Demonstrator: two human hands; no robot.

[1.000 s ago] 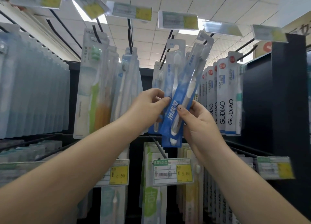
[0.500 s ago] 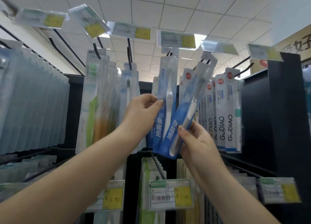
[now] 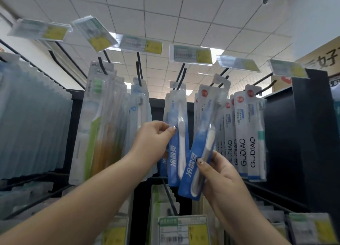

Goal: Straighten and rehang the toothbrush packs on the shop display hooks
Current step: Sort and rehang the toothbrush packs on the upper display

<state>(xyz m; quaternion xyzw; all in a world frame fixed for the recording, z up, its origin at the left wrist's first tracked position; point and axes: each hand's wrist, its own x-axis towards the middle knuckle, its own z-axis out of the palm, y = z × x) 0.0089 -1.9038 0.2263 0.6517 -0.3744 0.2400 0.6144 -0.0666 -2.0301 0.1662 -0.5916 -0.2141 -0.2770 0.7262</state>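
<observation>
Now your left hand pinches the straight blue pack hanging mid-frame; keep it steady. Your right hand grips the tilted blue pack beside it; lift its top hole toward the black hook. Nearby hooks hold full rows of packs.

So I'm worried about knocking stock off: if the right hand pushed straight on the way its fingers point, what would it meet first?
Probably the white GUDIAO packs hanging just beyond the tilted blue pack the right hand holds, though depth is unclear.
</observation>
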